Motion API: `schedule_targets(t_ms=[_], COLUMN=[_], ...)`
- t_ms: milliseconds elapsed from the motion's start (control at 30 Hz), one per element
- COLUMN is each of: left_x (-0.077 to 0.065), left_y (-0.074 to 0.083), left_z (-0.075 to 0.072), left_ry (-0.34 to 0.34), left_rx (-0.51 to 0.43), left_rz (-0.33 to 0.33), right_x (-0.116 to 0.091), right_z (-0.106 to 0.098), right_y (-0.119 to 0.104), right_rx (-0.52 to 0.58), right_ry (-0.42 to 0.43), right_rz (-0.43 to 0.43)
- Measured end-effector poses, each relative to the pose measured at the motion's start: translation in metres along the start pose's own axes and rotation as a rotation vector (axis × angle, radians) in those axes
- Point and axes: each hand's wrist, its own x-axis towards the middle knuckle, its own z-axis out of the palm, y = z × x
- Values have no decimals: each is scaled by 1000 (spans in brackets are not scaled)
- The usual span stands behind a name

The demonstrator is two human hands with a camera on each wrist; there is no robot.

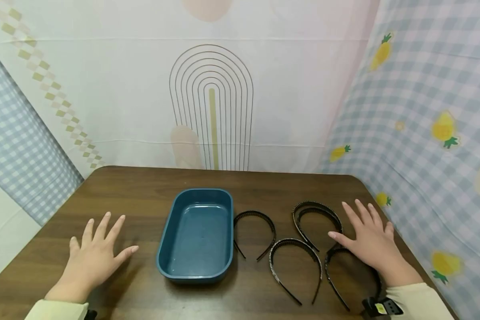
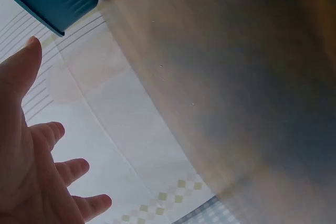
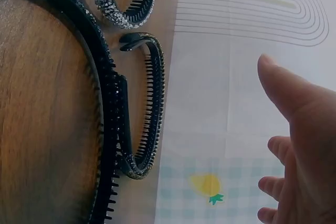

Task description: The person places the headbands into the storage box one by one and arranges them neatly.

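Left hand point(image 1: 90, 262): fingers spread, left of blue rectangular plastic tray point(image 1: 200, 240).
Right hand point(image 1: 371, 242): fingers spread, beside curved black plastic headbands point(image 1: 291, 241).
Headbands: best pinched singly, mid-arch.

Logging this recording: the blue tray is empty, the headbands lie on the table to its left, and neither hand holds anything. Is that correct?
Not quite: the headbands lie on the table to the right of the blue tray, as the head view shows. The tray is empty, and neither left hand nor right hand holds anything.
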Motion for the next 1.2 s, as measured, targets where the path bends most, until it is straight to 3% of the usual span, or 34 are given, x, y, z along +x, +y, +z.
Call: schedule_targets(t_ms=[700, 1200], left_x=[23, 46], left_y=[15, 21], left_z=[-9, -4], left_ry=[-38, -89], left_rx=[-116, -329], left_rz=[44, 139], right_x=[1, 3], right_z=[-3, 7], right_y=[23, 47], right_rx=[101, 233], right_ry=[64, 15], right_rz=[-91, -89])
